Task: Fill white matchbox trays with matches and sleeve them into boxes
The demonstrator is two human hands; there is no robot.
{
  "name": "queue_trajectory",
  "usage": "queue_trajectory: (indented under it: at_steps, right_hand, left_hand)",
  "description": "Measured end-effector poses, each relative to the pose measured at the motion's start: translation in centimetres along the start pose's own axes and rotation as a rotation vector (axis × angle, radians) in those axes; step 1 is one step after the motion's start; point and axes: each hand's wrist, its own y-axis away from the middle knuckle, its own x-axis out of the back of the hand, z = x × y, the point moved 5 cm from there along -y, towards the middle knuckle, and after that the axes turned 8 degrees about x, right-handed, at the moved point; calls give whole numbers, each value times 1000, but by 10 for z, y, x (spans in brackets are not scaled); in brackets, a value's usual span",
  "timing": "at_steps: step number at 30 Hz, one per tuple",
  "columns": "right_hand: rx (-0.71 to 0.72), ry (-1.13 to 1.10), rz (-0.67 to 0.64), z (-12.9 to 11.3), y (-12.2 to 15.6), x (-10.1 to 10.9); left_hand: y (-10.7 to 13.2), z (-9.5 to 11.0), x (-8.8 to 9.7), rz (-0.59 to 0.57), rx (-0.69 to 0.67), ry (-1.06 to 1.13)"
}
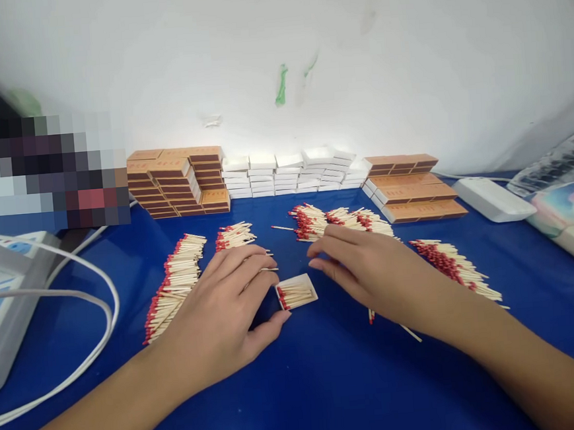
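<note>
A small white matchbox tray (312, 280) lies on the blue table, with several red-tipped matches (297, 294) inside it. My left hand (228, 296) is at the tray's left end, thumb and forefinger apart on either side of that end; whether they touch it I cannot tell. To the right of the tray, my right hand (365, 262) hovers with loosely curved fingers apart and nothing visible in them. It partly hides a pile of matches (312, 223) behind it. Stray matches (411, 333) stick out below this hand. My left hand partly covers another match pile (233, 236).
A long match row (177, 276) lies left, another match pile (453, 268) right. Along the wall stand stacked orange matchboxes (175, 181), white trays (283, 172) and more orange matchboxes (414, 188). A power strip (19, 289) with white cables is left; a white device (494, 198) is right.
</note>
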Motion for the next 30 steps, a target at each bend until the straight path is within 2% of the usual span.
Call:
queue_trajectory:
  at_steps: [3, 6, 16, 22, 30]
  right_hand:
    - [-96, 72, -24, 17, 1, -6]
    - [-133, 84, -57, 24, 1, -12]
    - [-142, 68, -37, 26, -1, -12]
    - [-178, 52, -89, 30, -1, -15]
    - [-172, 39, -73, 31, -1, -17]
  left_hand:
    - [1, 1, 0, -1, -5, 6]
    - [1, 1, 0, 0, -4, 4]
    - [1, 2, 0, -12, -8, -2]
    - [0, 2, 1, -14, -5, -5]
    - [2, 2, 0, -17, -8, 1]
